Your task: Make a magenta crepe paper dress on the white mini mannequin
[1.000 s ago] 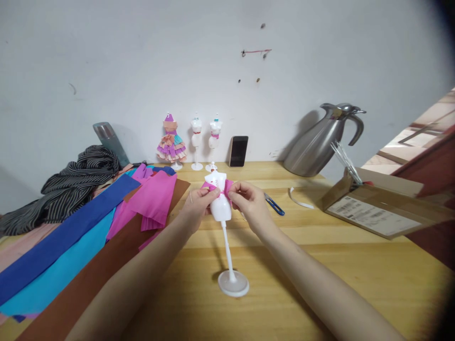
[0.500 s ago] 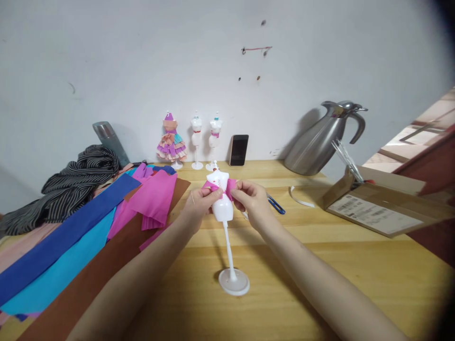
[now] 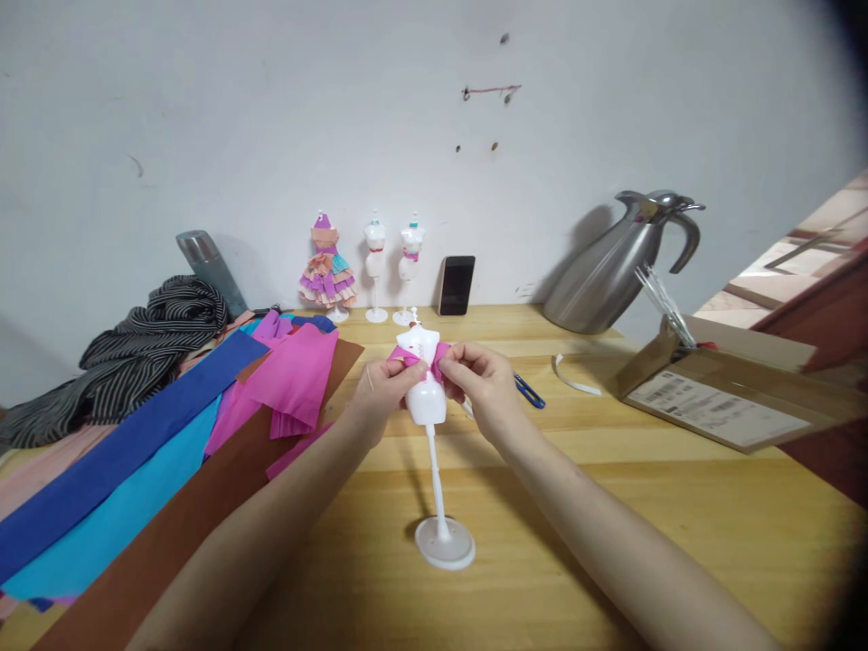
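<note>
A small white dress form [image 3: 426, 403] stands on a round base in front of me, leaning slightly. Magenta fabric [image 3: 440, 351] wraps around its back and sides at chest height. Pinched between thumb and fingers of my left hand [image 3: 385, 389] is the fabric's left end, against the form's waist. On the other side my right hand [image 3: 478, 380] grips the right end between thumb and forefinger. The fingertips beneath the cloth are partly hidden. Close behind my right hand lies a blue-handled tool [image 3: 529, 391], partly covered by the hand.
Fabric strips [image 3: 128, 461] and a striped cloth [image 3: 146, 339] cover the left side. Along the wall are a dressed form [image 3: 326, 271], two bare forms [image 3: 375, 249], a phone [image 3: 457, 286] and a flask [image 3: 210, 267]. A steel jug [image 3: 603, 271] and cardboard box [image 3: 719, 398] stand right.
The magenta fabric's ends have drawn in a little closer around the dress form. The form's top has shifted very slightly right; both hands keep their pinch.
</note>
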`<action>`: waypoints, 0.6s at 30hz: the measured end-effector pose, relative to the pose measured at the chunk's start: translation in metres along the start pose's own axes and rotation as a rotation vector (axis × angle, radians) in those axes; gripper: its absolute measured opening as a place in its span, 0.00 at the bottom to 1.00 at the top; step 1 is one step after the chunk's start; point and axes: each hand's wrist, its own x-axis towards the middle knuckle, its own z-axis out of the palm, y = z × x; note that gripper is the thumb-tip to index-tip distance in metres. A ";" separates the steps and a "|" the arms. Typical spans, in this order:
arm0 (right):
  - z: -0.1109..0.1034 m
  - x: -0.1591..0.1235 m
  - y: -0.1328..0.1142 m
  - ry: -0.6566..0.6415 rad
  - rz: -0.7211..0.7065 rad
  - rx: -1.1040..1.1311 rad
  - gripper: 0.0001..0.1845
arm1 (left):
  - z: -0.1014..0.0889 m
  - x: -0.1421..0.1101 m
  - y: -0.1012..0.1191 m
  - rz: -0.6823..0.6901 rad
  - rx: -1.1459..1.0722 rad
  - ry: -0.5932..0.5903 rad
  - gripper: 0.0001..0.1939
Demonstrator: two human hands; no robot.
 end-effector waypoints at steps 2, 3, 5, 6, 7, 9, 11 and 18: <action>0.000 -0.001 0.000 -0.008 -0.026 -0.022 0.11 | 0.000 0.000 0.000 0.013 0.011 0.007 0.18; 0.001 -0.001 0.000 -0.017 -0.036 -0.032 0.11 | 0.000 0.000 0.000 0.018 0.018 0.005 0.18; 0.001 -0.002 0.000 -0.034 -0.053 -0.049 0.12 | 0.000 0.000 -0.001 0.019 0.028 -0.009 0.18; 0.001 -0.002 0.001 -0.042 -0.061 -0.059 0.12 | 0.000 0.000 -0.001 0.017 0.029 -0.015 0.18; 0.000 -0.002 0.002 -0.050 -0.072 -0.072 0.11 | 0.000 0.000 -0.001 0.017 0.031 -0.014 0.18; -0.001 -0.002 0.003 -0.062 -0.095 -0.103 0.09 | -0.001 0.001 -0.001 0.020 0.041 -0.002 0.18; -0.003 -0.002 0.005 -0.067 -0.117 -0.138 0.07 | -0.001 0.001 -0.002 0.023 0.050 0.008 0.18; -0.003 -0.005 0.010 -0.032 -0.283 -0.309 0.09 | -0.004 0.003 -0.002 0.034 0.035 0.008 0.18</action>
